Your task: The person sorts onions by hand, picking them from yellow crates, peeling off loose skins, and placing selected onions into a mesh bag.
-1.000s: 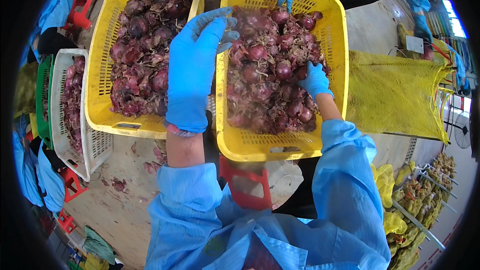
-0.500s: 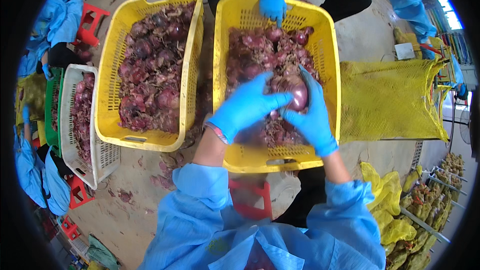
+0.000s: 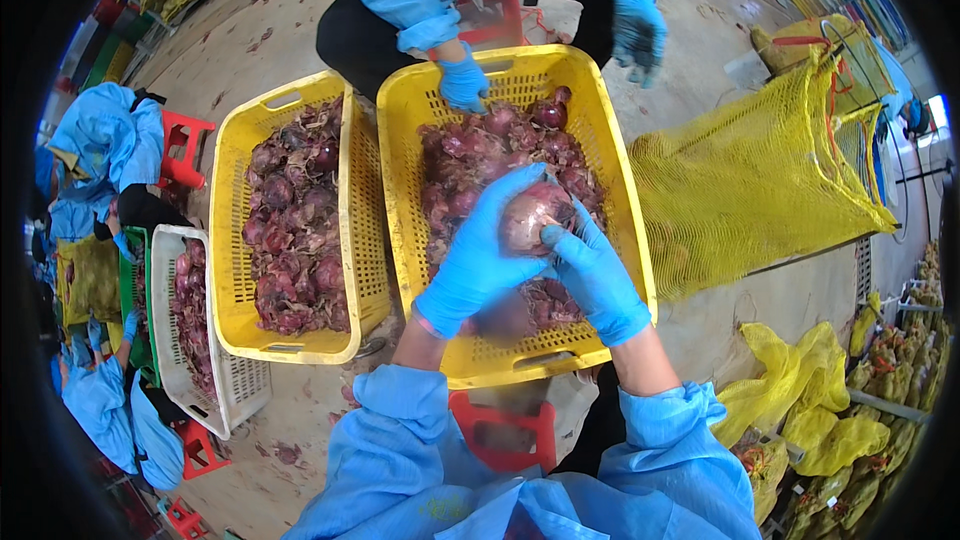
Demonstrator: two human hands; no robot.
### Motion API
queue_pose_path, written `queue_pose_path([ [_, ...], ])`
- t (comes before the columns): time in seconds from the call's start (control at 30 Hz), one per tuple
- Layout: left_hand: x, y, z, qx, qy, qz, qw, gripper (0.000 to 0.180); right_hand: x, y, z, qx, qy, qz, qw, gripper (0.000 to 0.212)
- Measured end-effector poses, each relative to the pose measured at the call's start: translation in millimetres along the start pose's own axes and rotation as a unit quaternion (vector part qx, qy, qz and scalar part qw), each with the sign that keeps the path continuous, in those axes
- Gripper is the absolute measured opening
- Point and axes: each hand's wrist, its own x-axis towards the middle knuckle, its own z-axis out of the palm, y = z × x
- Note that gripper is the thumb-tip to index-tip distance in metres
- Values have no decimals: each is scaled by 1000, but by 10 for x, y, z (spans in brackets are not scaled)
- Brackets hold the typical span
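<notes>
Red onion (image 3: 537, 220), now cupped in the fingers of the left hand (image 3: 478, 268) as well as gripped by the right hand (image 3: 605, 288), is held over the yellow plastic crate (image 3: 490, 373), so two-handed handling is apparently under way.

Access: overhead, far R corner of yellow slotted plastic crate (image 3: 630, 230), clear of co-worker's blue-gloved hand (image 3: 463, 83). Obstr.: blue-gloved L hand (image 3: 475, 270), blue-gloved R hand (image 3: 600, 278) w/ round purple onion (image 3: 531, 219), mid-crate; yellow mesh sack (image 3: 740, 190), R side. Gap to 2nd yellow slotted crate (image 3: 368, 245), L: narrow.
</notes>
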Motion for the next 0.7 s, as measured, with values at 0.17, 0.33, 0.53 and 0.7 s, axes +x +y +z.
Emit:
queue_pose_path([
  [0.17, 71, -16, 126, 75, 8, 13, 997, 83, -2, -99, -53, -91, 27, -137, 986, 76],
  [0.33, 70, -37, 90, 37, 10, -3, 999, 66, -30, -157, -98, -110, 29, -135, 984, 73],
  [0.53, 46, 19, 129, -122, 39, -88, 988, 43, -22, -55, -134, -73, 62, -107, 990, 64],
  [0.7, 51, 17, 126, -124, 61, -99, 986, 35, -16, -71, -74, -69, 87, -67, 992, 62],
])
